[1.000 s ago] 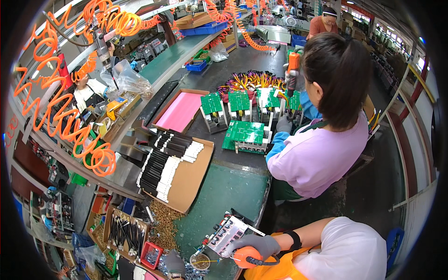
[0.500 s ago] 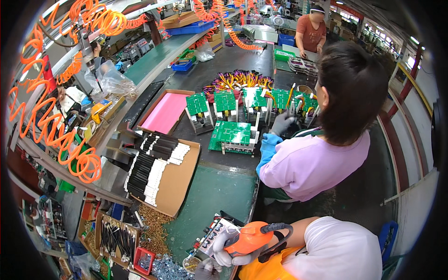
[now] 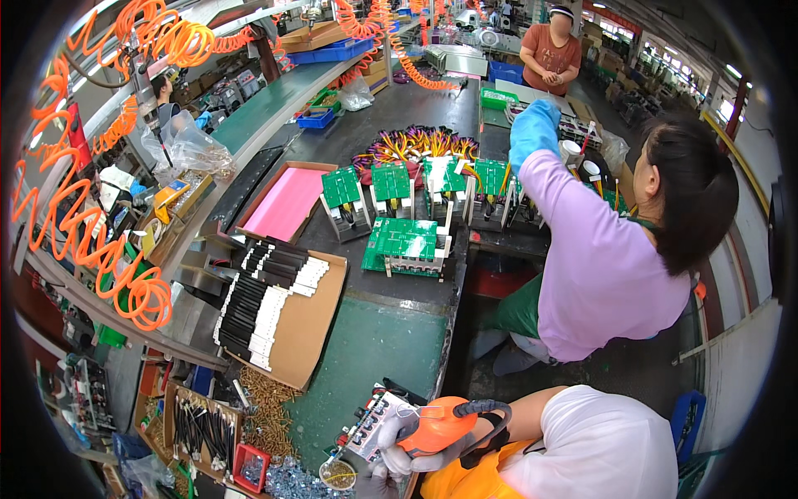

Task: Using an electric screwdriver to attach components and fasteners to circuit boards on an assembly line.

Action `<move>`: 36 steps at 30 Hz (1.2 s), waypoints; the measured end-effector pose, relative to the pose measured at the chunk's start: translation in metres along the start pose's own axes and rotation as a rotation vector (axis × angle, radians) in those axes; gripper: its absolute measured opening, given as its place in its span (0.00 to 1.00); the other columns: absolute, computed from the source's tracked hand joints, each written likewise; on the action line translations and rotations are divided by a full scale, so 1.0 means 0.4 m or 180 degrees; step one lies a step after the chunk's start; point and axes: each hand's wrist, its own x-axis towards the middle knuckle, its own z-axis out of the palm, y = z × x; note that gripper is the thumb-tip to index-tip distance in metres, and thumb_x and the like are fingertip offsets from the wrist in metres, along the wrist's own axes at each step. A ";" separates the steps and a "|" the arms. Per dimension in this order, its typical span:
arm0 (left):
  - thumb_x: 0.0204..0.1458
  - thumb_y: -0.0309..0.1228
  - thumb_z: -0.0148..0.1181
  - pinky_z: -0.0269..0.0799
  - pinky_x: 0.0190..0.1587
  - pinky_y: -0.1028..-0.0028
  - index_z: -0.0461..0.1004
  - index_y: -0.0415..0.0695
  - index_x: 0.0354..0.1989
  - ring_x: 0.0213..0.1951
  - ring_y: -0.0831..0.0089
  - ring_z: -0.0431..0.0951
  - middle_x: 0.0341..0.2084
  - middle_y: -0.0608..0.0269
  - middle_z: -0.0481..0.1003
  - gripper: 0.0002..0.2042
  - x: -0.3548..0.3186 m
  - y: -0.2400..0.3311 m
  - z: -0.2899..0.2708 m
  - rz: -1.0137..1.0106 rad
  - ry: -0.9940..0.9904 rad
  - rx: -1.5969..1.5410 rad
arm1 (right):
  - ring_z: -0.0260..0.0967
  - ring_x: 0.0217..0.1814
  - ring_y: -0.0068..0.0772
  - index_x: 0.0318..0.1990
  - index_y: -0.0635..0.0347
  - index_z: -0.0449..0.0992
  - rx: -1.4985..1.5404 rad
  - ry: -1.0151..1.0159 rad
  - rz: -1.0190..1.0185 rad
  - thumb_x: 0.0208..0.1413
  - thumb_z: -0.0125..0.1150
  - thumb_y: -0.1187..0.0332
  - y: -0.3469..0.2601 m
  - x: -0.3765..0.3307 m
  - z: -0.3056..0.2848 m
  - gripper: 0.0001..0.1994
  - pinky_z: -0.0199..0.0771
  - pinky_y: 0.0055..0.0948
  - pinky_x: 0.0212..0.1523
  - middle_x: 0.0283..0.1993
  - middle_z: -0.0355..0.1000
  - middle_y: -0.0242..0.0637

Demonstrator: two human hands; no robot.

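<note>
My right hand (image 3: 397, 449), in a light grey glove, is closed around an orange hand tool (image 3: 440, 426) with a thick black ribbed cord. Under and beside its fingers lies a small pale board assembly (image 3: 371, 426) with a row of dark parts, on the green mat at the table's near edge. My left hand (image 3: 378, 484), in a darker grey glove, is cut off by the lower edge, just below the right. Its fingers look drawn together; whatever is between them is hidden. Close by stands a round cup (image 3: 337, 474) of small brass-coloured pieces.
A cardboard tray (image 3: 303, 324) holds black-and-white strips. Loose brass fasteners (image 3: 270, 407), a red bin (image 3: 249, 466) and a box of black leads (image 3: 204, 432) lie left. Green circuit boards (image 3: 403, 241) stand farther back. A co-worker in lilac (image 3: 607, 258) works at right.
The co-worker in lilac has leaned back right and stretched a blue-sleeved arm across the boards toward the far side. My hands and the orange tool keep nearly the same place; the view shifts slightly.
</note>
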 end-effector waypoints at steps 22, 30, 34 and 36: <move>0.58 0.42 0.58 0.68 0.22 0.59 0.77 0.57 0.48 0.25 0.56 0.76 0.33 0.58 0.78 0.12 -0.001 0.055 0.023 -0.0759 0.0034 -0.0280 | 0.65 0.28 0.28 0.62 0.62 0.61 -0.0219 0.0404 -0.0753 0.58 0.59 0.74 0.013 0.003 -0.028 0.24 0.67 0.32 0.33 0.28 0.68 0.34; 0.55 0.37 0.61 0.71 0.26 0.61 0.76 0.63 0.51 0.29 0.58 0.78 0.37 0.63 0.79 0.15 -0.012 0.004 0.054 -0.0840 -0.0202 -0.0173 | 0.67 0.31 0.27 0.62 0.60 0.61 -0.0289 0.0158 -0.0870 0.56 0.60 0.75 -0.007 0.007 -0.031 0.26 0.70 0.32 0.36 0.31 0.68 0.33; 0.54 0.32 0.57 0.68 0.29 0.67 0.77 0.45 0.38 0.29 0.63 0.75 0.30 0.61 0.76 0.07 0.010 0.012 0.076 -0.0972 -0.0199 -0.1248 | 0.68 0.31 0.28 0.62 0.59 0.61 -0.0295 -0.0006 -0.1031 0.56 0.60 0.75 -0.016 0.013 -0.041 0.26 0.71 0.34 0.36 0.31 0.69 0.33; 0.58 0.33 0.54 0.65 0.25 0.73 0.75 0.38 0.36 0.23 0.70 0.72 0.24 0.62 0.74 0.10 0.011 0.034 0.074 -0.2291 -0.0213 -0.3444 | 0.69 0.33 0.32 0.63 0.60 0.60 -0.0281 -0.0072 -0.1069 0.57 0.59 0.75 -0.022 0.017 -0.048 0.26 0.71 0.36 0.39 0.33 0.70 0.35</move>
